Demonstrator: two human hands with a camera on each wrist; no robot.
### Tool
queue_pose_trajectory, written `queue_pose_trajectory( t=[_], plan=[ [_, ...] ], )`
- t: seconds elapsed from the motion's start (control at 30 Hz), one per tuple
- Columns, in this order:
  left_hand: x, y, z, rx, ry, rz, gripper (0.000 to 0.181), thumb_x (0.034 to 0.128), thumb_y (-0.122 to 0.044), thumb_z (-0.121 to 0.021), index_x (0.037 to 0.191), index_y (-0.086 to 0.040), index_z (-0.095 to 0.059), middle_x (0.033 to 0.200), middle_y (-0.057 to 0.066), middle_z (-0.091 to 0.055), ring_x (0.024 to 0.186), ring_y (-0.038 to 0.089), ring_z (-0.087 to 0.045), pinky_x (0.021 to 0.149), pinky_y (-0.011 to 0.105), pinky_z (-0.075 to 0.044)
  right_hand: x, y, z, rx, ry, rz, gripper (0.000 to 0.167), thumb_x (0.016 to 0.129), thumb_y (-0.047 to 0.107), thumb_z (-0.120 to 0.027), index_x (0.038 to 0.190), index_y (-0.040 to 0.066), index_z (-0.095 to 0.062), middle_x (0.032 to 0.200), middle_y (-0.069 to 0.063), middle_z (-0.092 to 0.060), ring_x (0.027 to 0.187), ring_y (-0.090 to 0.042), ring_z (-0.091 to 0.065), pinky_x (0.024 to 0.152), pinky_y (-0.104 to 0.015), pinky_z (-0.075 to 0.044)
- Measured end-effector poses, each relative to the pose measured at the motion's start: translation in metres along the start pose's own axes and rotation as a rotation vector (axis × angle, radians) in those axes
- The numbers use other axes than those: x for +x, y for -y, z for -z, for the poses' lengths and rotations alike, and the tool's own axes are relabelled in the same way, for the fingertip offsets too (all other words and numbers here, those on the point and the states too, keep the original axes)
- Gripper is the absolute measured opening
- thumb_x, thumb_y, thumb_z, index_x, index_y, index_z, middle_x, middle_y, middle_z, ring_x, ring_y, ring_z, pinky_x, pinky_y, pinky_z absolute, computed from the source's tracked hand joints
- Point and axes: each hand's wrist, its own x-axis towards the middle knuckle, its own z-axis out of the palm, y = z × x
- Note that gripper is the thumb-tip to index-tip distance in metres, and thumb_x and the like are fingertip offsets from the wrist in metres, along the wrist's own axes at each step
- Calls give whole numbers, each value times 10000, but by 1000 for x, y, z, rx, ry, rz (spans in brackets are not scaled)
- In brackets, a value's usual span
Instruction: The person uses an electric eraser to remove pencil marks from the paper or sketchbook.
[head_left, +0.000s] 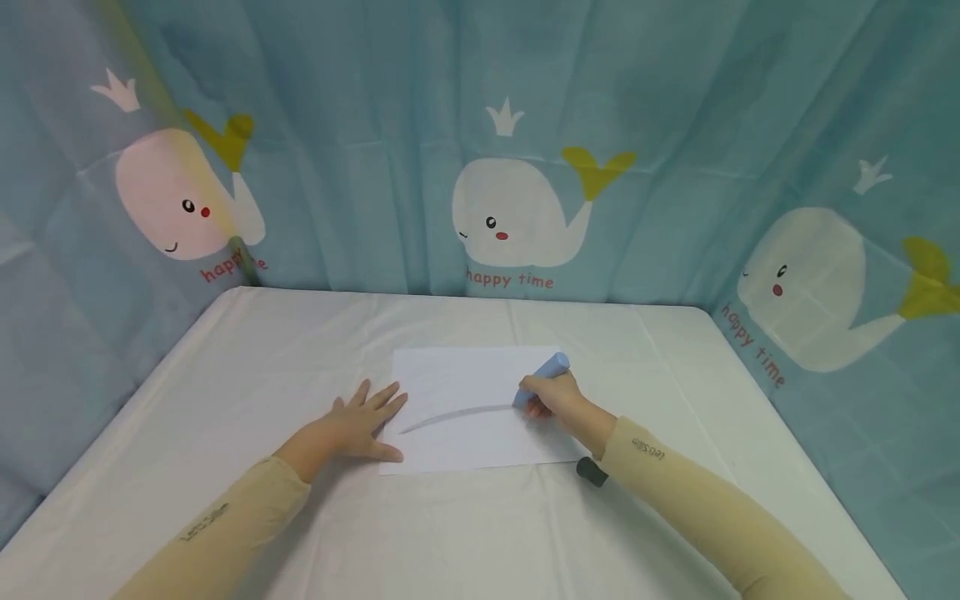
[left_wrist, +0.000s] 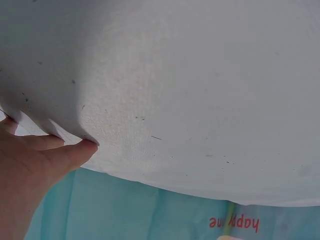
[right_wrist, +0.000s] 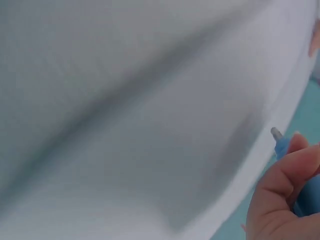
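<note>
A white sheet of paper [head_left: 450, 379] lies on the white-covered table. My right hand [head_left: 553, 395] grips a thick light-blue marker [head_left: 542, 379] near the sheet's right side. The marker leans, its top to the upper right, and its lower end meets the right end of a curved grey stroke [head_left: 457, 412]. In the right wrist view its grey tip [right_wrist: 276, 133] sticks out past my thumb and finger. My left hand [head_left: 351, 427] rests with fingers spread at the sheet's left edge. In the left wrist view, its fingers [left_wrist: 75, 154] touch the white surface.
A dark cap-like piece [head_left: 592, 472] lies by the sheet's lower right corner, close to my right sleeve [head_left: 675, 483]. Behind and beside the table [head_left: 300, 333] hangs a blue-green curtain [head_left: 360, 167] printed with whales.
</note>
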Motion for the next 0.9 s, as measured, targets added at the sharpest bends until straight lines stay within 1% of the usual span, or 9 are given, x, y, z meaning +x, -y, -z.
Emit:
queue_pose_trajectory(
  t=[0.1,0.23,0.43,0.5,0.7,0.83,0.9],
  plan=[
    [0,0,0,-1,1,2,1023,781,-619,-691,1530,-68,-264,1605,169,-114,1393,572,0,974,800,-94,2,2,1,13,-18,10,349,836,124,-639,1090,-84,-520,553,-60,-581,434,-95,-518,480,-216,-457],
    [0,-1,0,-9,4,-7,1024,783,-615,-692,1529,-60,-262,1604,177,-113,1392,575,3,969,804,-92,3,0,2,-14,4,-20,364,837,120,-637,1106,-88,-509,556,-61,-583,435,-102,-524,472,-218,-458],
    [2,0,2,6,-9,-10,1024,782,-622,-687,1531,-68,-260,1606,167,-113,1395,570,0,970,803,-94,5,1,2,-13,-10,-8,400,840,120,-638,1142,-99,-495,561,-64,-585,435,-97,-524,472,-212,-456],
    [3,0,3,8,-3,-5,1025,784,-626,-683,1535,-75,-254,1609,161,-108,1399,563,4,978,797,-92,5,1,3,-10,-14,-11,402,840,121,-641,1144,-98,-493,562,-62,-584,435,-97,-524,472,-212,-455],
    [2,-2,5,-3,3,0,1022,782,-609,-695,1532,-69,-259,1606,169,-111,1394,571,7,978,797,-84,5,1,3,-8,-10,-8,390,845,126,-646,1131,-96,-500,561,-59,-584,434,-96,-529,473,-210,-459],
    [1,-1,4,-1,2,1,1023,782,-611,-695,1532,-70,-258,1606,169,-114,1396,568,2,980,796,-90,2,0,2,-28,-22,-10,351,835,122,-651,1091,-83,-526,560,-65,-589,432,-100,-532,465,-212,-459],
    [1,-1,3,3,1,0,1024,781,-613,-696,1530,-67,-261,1604,173,-118,1395,570,-4,977,797,-96,1,-1,1,-38,-14,-12,348,833,116,-653,1088,-84,-525,570,-73,-592,436,-108,-535,465,-216,-462]
  ],
)
